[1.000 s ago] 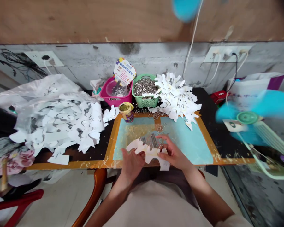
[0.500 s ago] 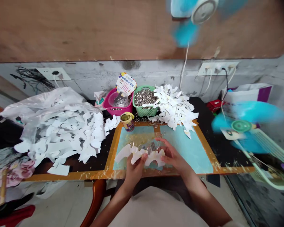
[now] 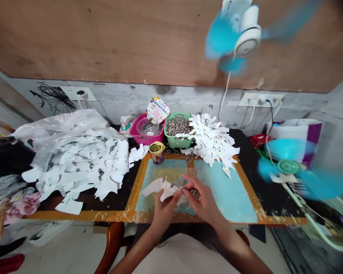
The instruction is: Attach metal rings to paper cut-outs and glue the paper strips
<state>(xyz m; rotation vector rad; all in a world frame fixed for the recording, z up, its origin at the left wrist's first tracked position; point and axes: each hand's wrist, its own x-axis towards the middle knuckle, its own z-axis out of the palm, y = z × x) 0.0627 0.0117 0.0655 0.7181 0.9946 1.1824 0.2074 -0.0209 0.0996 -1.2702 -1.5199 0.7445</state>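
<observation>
My left hand grips a white paper cut-out with a wavy outline, which sticks out to the left over the mat. My right hand sits close beside it, its fingertips pinching a small metal ring at the paper's edge. Part of the cut-out is hidden behind my fingers. More small rings lie under my right hand. Both hands are above a pale blue mat with an orange frame.
A large pile of white cut-outs lies on a plastic sheet at the left. Another pile stands behind the mat, beside a green basket of metal rings and a pink basket. Spinning fans stand at the upper and far right.
My hands have come closer together, and my right fingertips have moved onto the paper's edge. The whole view has tilted upward, so the table sits lower in the picture.
</observation>
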